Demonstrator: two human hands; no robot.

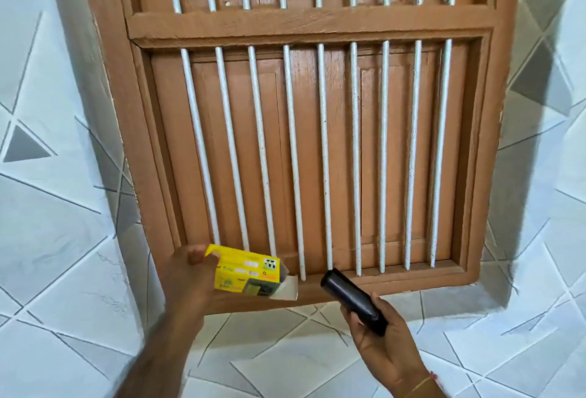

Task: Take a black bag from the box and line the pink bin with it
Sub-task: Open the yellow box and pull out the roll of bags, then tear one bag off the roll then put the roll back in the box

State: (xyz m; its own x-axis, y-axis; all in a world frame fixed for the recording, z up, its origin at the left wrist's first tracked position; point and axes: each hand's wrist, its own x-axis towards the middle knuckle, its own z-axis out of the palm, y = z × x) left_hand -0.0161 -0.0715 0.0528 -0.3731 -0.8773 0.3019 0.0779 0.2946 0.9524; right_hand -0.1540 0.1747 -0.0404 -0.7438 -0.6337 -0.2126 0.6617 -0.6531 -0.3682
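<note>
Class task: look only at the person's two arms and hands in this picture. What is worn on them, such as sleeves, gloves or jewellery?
Both forearms are bare, with no sleeves in view, and neither hand wears a glove. The left hand and its wrist show nothing worn. The right hand has a thin gold-coloured bangle around its wrist, at the bottom edge of the picture. No rings can be made out on either hand.

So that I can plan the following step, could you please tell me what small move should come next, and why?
Probably set down the yellow cardboard box, perhaps on the brown wooden window sill. The black rolled bag is already out, gripped in the right hand, while the left hand is occupied by the box with its flap open. Unrolling likely needs both hands free. The pink bin is not in view.
</note>
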